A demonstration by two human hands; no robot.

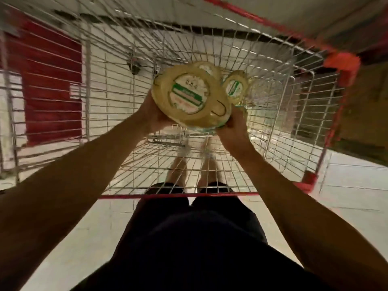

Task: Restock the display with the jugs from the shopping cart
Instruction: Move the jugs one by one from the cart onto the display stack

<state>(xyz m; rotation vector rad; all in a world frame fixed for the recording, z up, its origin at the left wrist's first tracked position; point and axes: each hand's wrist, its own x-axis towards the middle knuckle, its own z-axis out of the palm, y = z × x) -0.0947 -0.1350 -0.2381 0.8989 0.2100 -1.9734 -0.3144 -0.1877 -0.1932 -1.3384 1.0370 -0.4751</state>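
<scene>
the jug (189, 95) is pale yellow and see-through, with a broad rounded face turned up toward the camera; on that face sits a round white label with a green band across it and small print too blurred to read. a thin dark curved line marks the plastic below the label, near the right hand (233, 131). the jug is held up between both hands, over the inside of the wire cart (178, 195). the left hand (153, 114) lies against the jug's left side, palm to the plastic, its fingers wrapped out of sight behind it. the right hand clamps the jug's lower right corner from beneath, fingers curled round the edge. both forearms reach forward over the cart's red near rim and draw in toward the jug. a second jug (236, 87), same colour and label, lies in the cart just beyond the right hand, close beside the held one.
</scene>
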